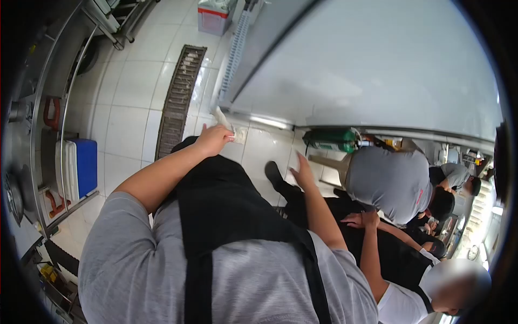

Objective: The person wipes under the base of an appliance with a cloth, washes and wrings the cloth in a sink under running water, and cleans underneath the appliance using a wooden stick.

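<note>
My left hand (216, 139) is closed around a pale, whitish cloth-like piece (221, 117), which sticks out above the fingers over the tiled floor. To the right, my right hand (304, 171) is held out with its fingers apart and nothing in it. A dark floor drain grate (177, 102) lies to the left of my left hand. The large grey metal surface (377, 65) stands beyond both hands. A black apron (226, 200) covers my front.
A steel rack at the left holds a blue and white board (86, 168). A red and grey container (215, 17) is on the floor at the top. At the right are a green cylinder (332, 139), a person in grey (386, 181) and a person in a black apron (394, 254).
</note>
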